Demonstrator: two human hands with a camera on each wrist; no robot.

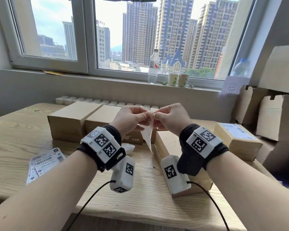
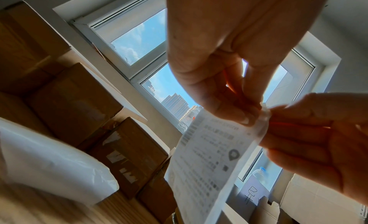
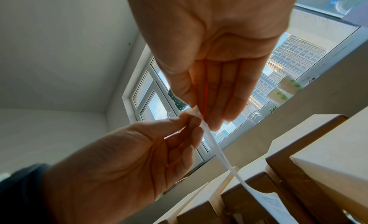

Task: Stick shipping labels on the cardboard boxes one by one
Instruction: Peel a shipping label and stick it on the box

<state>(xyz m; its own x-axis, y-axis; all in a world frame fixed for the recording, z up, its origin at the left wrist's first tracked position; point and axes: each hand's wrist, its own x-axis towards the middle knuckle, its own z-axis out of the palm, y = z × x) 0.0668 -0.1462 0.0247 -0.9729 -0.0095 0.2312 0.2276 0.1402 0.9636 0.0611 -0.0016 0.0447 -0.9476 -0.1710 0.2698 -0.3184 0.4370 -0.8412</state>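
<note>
Setting: a wooden table (image 1: 20, 130) below a window (image 1: 90, 39) that looks onto high-rise blocks.
Shipping label: a white label (image 1: 148, 135) held in the air above the middle of the table, hanging down from its top edge; the left wrist view shows its printed face with a barcode (image 2: 209, 156).
Left hand: the left hand (image 1: 128, 119) pinches the label's top edge between thumb and fingertips.
Right hand: the right hand (image 1: 172, 117) pinches the same top edge, fingertips meeting those of the left hand.
Cardboard boxes: a plain box (image 1: 70, 120) and a second one (image 1: 100, 117) stand side by side behind the hands; another plain box (image 1: 170, 144) lies below the right wrist.
Labelled box: a box (image 1: 237, 139) at the right of the table bears a label on its top face.
Spare labels: a sheet of labels (image 1: 43, 164) lies flat on the table, left of the left forearm.
Windowsill: a clear plastic bottle (image 1: 153, 67) and two paper cups (image 1: 178, 79) stand side by side.
Right margin: larger cardboard cartons (image 1: 274, 97) stacked beside the table.
</note>
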